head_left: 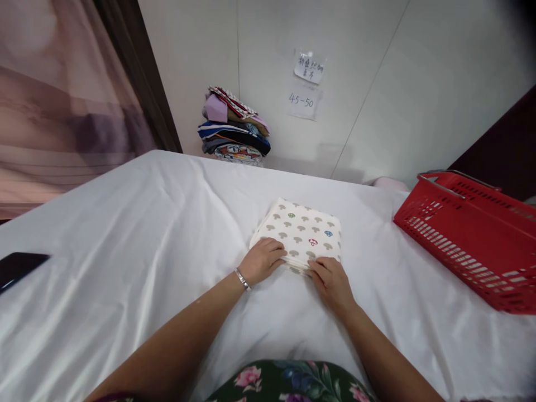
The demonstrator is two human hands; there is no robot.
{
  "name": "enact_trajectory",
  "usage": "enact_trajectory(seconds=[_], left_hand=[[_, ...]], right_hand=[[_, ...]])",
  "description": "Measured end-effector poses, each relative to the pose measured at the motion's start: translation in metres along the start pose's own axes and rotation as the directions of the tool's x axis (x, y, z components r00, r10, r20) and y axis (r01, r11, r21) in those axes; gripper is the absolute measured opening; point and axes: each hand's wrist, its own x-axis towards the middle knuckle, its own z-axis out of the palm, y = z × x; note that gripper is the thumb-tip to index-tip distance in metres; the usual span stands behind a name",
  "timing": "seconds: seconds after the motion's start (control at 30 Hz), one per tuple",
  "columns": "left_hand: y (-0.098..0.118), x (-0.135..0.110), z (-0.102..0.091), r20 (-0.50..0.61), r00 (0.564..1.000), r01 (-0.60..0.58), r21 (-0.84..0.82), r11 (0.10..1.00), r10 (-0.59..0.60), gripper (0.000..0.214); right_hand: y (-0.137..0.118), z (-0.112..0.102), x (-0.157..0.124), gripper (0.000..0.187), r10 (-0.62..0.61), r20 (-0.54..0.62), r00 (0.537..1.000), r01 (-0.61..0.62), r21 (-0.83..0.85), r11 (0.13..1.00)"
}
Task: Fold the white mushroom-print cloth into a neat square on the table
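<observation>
A folded cream cloth with a mushroom print (302,230) lies flat on the white sheet (138,234) in the middle of the table. My left hand (263,261), with a bracelet at the wrist, rests on its near left corner, fingers curled over the edge. At the near right edge sits my right hand (330,281), its fingers bent and pinching the folded layers. Both hands are touching the cloth.
A red plastic basket (469,234) stands at the right. A stack of folded colourful clothes (234,127) sits at the far edge against the wall, under two paper notes (307,84). A dark phone (19,267) lies at the left edge.
</observation>
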Motion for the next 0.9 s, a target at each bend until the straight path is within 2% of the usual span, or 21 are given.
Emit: enact_trajectory(seconds=[0.37,0.67,0.9], left_hand=[[0.0010,-0.0001,-0.0001,-0.031,0.999,-0.019,0.026,0.999,0.019,0.024],[0.0007,0.0007,0.0031,-0.030,0.999,-0.031,0.080,0.996,0.034,0.025],[-0.0050,-0.0026,0.0011,-0.038,0.999,-0.034,0.049,0.998,0.036,0.023]], right_hand=[[0.0023,0.0031,-0.0007,0.026,0.004,-0.057,0.998,-0.002,0.034,0.999],[0.0008,0.0015,0.0001,0.025,-0.014,-0.049,0.999,0.015,0.018,1.000],[0.0025,0.0047,-0.0013,0.024,0.005,-0.064,0.998,-0.004,0.014,1.000]])
